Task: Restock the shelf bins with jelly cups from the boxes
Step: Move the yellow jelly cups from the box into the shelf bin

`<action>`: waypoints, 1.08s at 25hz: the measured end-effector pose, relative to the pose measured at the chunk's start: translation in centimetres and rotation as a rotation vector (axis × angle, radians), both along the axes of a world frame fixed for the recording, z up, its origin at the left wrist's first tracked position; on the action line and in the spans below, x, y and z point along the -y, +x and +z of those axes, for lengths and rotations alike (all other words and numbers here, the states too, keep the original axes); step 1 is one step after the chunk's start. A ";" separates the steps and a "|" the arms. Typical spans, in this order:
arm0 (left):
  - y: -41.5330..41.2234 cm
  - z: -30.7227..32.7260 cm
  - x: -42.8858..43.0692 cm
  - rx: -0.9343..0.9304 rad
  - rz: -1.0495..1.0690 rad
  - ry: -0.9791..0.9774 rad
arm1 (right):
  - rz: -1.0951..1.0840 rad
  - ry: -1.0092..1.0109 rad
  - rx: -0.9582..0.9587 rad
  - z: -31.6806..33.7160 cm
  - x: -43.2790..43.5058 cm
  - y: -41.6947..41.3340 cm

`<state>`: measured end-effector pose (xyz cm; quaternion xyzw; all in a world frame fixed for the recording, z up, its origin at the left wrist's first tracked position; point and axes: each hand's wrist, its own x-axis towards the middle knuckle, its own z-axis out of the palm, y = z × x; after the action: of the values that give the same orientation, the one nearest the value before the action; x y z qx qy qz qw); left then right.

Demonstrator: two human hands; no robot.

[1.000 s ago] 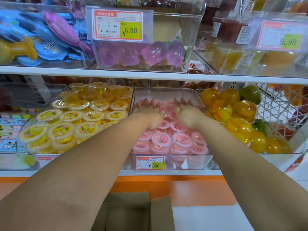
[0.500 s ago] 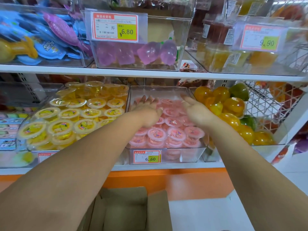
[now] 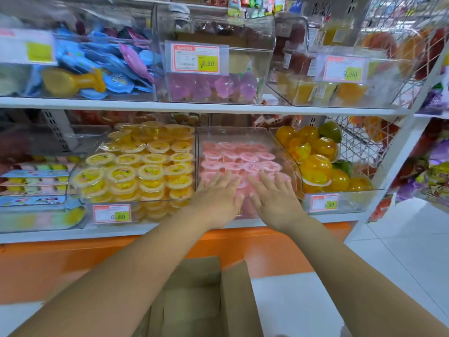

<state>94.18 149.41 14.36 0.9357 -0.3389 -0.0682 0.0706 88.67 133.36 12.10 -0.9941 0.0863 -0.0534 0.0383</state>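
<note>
Landmark: we are taking the clear middle bin [image 3: 233, 133] on the lower shelf [image 3: 73, 235] as the reference for every place below.
Bin axis: we are seeing its long axis running from the shelf's front edge straight back, away from us, with the open top facing up.
Pink jelly cups [image 3: 243, 156]: they are lying inside the middle bin in overlapping rows, round lids facing up and tipping slightly toward us. The rows are running across the bin from side to side.
Left hand [image 3: 218, 200]: it is lying palm down over the front left rows in the bin. Its fingers are straight and fanned apart, pointing toward the bin's back, and it is gripping nothing.
Right hand [image 3: 272, 198]: it is lying just beside the left one, over the front right rows. Its fingers are spread flat the same way and it is holding nothing.
Contact: both palms are lying on or just above the front cups, and blur is keeping us from telling which.
Cardboard box [image 3: 201, 300]: it is sitting below and in front of the bin, between our forearms, and we cannot make out its inside.
Yellow jelly cups [image 3: 145, 166]: they are filling the bin just left of the middle bin.
Orange dome jellies [image 3: 313, 164]: they are piling up in the bin just right of it.
Purple jellies [image 3: 213, 87]: they are sitting in the bin directly above it, behind a price tag [image 3: 195, 58] reading 6.80.
</note>
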 end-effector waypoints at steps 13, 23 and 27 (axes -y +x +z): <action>0.8 0.7 0.9 0.093 0.141 -0.076 | -0.004 0.113 -0.012 2.1 -0.6 1.8; 8.8 1.6 4.6 0.035 0.129 0.080 | -0.004 0.221 -0.008 3.9 1.0 7.8; 9.9 0.4 5.0 -0.018 0.168 0.074 | -0.017 0.191 -0.147 3.2 1.5 8.7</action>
<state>104.06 144.38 14.80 0.9621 -0.2561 -0.0829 0.0446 97.41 131.81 15.28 -0.9864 0.1021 0.0279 0.1257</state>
